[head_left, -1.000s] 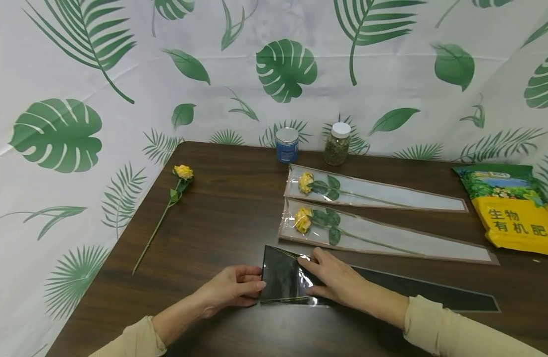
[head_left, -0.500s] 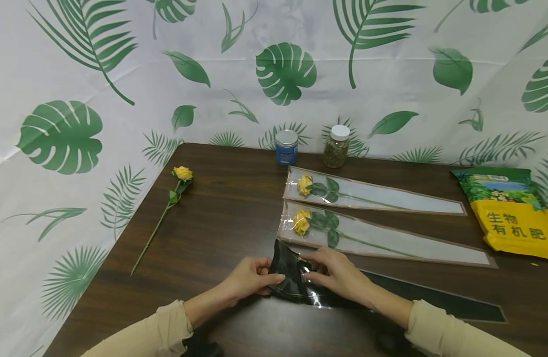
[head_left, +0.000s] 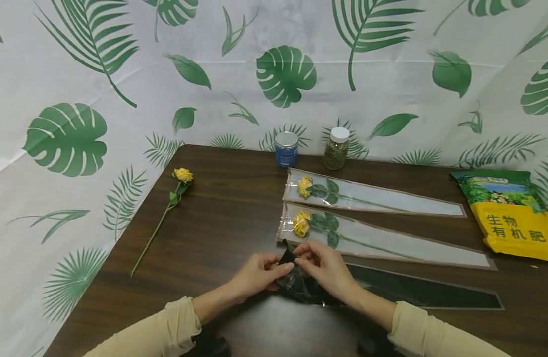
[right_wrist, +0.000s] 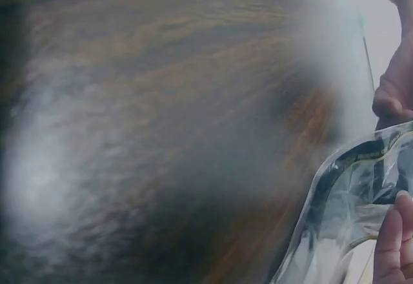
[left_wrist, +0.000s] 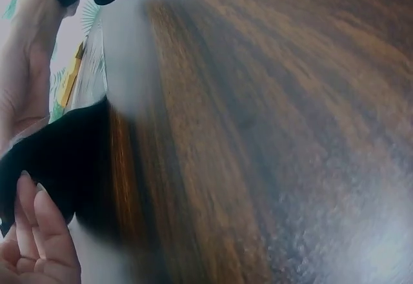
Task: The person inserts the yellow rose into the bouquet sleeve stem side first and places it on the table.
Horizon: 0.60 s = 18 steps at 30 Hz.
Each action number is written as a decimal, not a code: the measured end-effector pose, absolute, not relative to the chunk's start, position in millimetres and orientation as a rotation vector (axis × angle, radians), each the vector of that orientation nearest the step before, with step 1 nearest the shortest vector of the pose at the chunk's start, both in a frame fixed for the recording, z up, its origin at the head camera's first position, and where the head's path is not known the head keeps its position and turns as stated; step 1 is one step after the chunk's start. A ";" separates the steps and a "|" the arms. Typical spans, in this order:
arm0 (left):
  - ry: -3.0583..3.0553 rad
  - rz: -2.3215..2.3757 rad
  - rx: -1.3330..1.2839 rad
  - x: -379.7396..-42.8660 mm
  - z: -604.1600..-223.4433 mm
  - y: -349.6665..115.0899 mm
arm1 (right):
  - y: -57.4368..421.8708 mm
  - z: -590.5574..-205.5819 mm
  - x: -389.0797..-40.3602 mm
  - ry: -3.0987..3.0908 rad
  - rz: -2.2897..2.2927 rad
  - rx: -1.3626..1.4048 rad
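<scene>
A long tapered flower sleeve (head_left: 434,288), black at the back with a clear front film, lies near the front of the table. Its wide end is lifted and bent between both hands. My left hand (head_left: 258,273) pinches that end, thumb on top; the left wrist view shows fingertips (left_wrist: 42,213) against the black side (left_wrist: 71,148). From the other side my right hand (head_left: 327,270) pinches the sleeve's mouth edge, fingertips close to the left thumb. Wrinkled clear film (right_wrist: 342,193) with a gold line bulges by the right fingers (right_wrist: 389,239) in the right wrist view.
Two pale sleeves (head_left: 412,198), each with a yellow rose, lie behind the black one. A loose yellow rose (head_left: 183,175) lies at the left. A blue can (head_left: 286,149) and a white-lidded jar (head_left: 336,148) stand at the back. A yellow-green bag (head_left: 512,223) lies right.
The sleeve's wide end, flat a second ago, is now lifted and crumpled. My left hand has moved right along with that end, and the right fingers have come up to its mouth edge.
</scene>
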<state>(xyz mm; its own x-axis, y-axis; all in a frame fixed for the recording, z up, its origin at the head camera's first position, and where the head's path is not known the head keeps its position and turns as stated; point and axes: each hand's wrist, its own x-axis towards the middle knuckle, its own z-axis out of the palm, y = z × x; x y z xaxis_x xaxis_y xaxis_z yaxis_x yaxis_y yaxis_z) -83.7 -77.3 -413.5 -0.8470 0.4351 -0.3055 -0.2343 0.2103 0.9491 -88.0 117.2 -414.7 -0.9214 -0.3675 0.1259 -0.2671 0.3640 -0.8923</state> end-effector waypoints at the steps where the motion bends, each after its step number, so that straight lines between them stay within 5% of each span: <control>1: 1.972 1.696 0.183 -84.3 -413.7 -78.2 | 117.8 -415.2 -87.7 2.512 -1.631 -0.582; 18: 2.050 1.647 0.191 -110.9 -417.3 -103.1 | 132.0 -414.6 -85.6 2.369 -1.824 -0.548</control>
